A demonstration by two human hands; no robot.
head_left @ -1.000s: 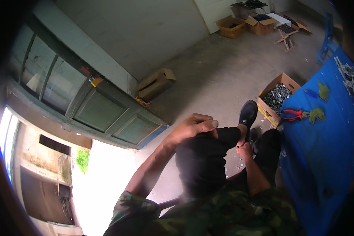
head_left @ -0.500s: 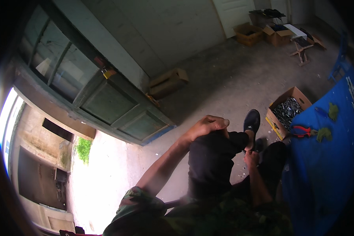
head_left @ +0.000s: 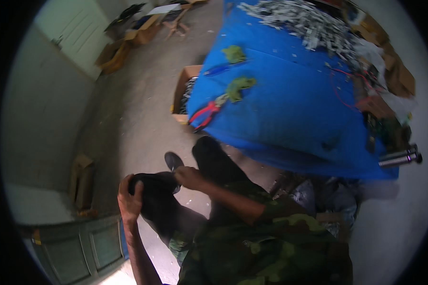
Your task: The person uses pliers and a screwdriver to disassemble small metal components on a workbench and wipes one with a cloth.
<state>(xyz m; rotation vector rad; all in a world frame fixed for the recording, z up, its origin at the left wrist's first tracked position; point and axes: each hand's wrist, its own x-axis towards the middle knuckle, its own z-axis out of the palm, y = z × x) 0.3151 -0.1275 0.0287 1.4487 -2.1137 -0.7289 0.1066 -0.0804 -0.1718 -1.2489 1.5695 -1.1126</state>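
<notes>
My left hand (head_left: 130,198) rests on my left knee, thumb apart from the fingers, against the black trousers (head_left: 164,204). My right hand (head_left: 189,178) is closed between my knees, near the lower left leg and a dark shoe (head_left: 174,160). Whatever its fingers hold, if anything, is hidden. Ahead of it, red-handled pliers (head_left: 205,116) lie at the edge of a table covered in blue cloth (head_left: 290,104). Beside them are crumpled green pieces, perhaps gloves (head_left: 239,89), and a blue-handled tool (head_left: 217,70).
A cardboard box (head_left: 180,90) of small metal parts stands by the table's left edge. Metal strips (head_left: 304,23) are heaped at the table's far side. A shiny metal flask (head_left: 398,157) lies at the right. Bags (head_left: 328,197) sit beneath. A green door (head_left: 76,247) is at lower left.
The view has swung right, bringing more of the blue table into sight. My left hand stays on the knee, its thumb now spread. My right hand remains closed by the left leg.
</notes>
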